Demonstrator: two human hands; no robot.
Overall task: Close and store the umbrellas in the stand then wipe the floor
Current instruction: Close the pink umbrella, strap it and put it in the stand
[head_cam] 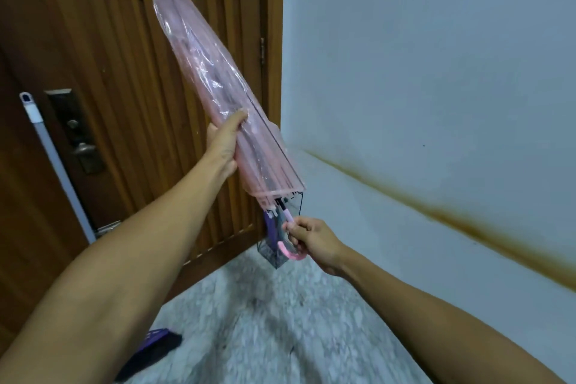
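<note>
A folded pink see-through umbrella (202,72) slants up across the middle of the view, its tip high against the door. My left hand (225,142) wraps around the lower part of its canopy. My right hand (307,240) grips the curved pink handle (291,254) at the bottom. Behind the handle, in the corner, stands a clear wire-edged umbrella stand (277,254) with a purple umbrella (270,227) inside it. A dark purple object (149,352) lies on the floor at the lower left, partly hidden by my left arm.
A brown wooden door (93,56) with a lock (81,146) fills the left. A white mop handle (53,159) leans against it. The pale wall (436,72) on the right carries a brown stain streak (452,221). Speckled grey floor (280,321) runs below.
</note>
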